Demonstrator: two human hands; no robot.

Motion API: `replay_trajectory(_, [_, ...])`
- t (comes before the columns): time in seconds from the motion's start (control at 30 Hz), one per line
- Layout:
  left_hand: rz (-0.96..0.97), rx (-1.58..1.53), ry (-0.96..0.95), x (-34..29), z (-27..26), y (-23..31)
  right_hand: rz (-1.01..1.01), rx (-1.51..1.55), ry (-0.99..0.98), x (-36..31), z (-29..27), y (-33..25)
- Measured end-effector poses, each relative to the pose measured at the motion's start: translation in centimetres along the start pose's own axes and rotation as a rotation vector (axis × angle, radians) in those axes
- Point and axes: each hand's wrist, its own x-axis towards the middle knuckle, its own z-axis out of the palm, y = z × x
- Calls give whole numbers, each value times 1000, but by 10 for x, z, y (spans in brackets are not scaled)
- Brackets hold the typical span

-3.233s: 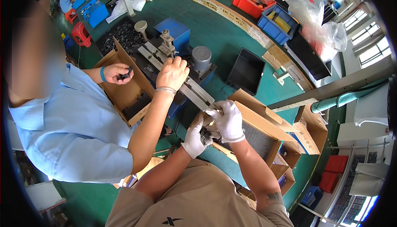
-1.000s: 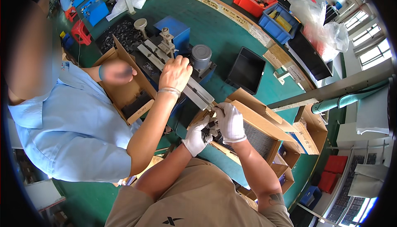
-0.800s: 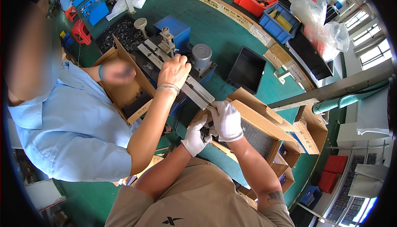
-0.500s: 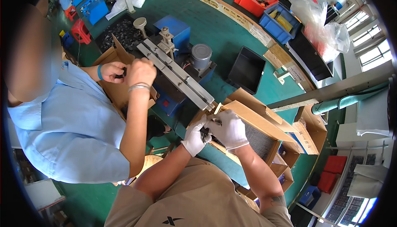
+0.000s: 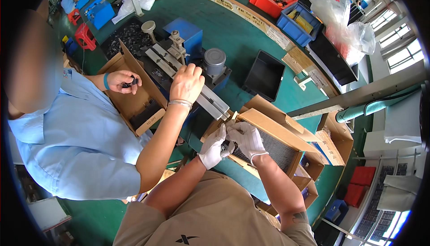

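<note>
My left hand (image 5: 213, 148), in a white glove, is closed around small black parts (image 5: 225, 147), which show at its fingertips. My right hand (image 5: 246, 139), gloved too, meets it from the right with bent fingers pressed together; what they pinch is hidden. Both hands are just below the lower end of a metal rail (image 5: 210, 100), beside a small pale strip (image 5: 234, 116). Under and right of my right hand lies an open cardboard box (image 5: 293, 167), holding rows of thin dark parts (image 5: 278, 151).
At left, a co-worker in blue holds black pieces in one hand (image 5: 123, 81); the other hand (image 5: 187, 83) is over the rail. A cardboard box (image 5: 150, 121) stands below them. A black tray (image 5: 265, 76), a grey round motor (image 5: 215, 61) and a blue bin (image 5: 299, 23) are farther off.
The co-worker's right hand has moved right, along the rail, away from the left hand, whose fingers have opened somewhat. My hands stay together in nearly the same place, with a slight shift of the fingers.
</note>
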Motion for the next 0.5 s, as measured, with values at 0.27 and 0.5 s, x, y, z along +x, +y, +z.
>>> replay_trajectory(0.27, [-179,-445,113,-3,0,8,-540,-433,382,19,7,-5])
replay_trajectory(0.5, [-159,-417,114,3,-13,-10,-603,-480,461,23,24,-1])
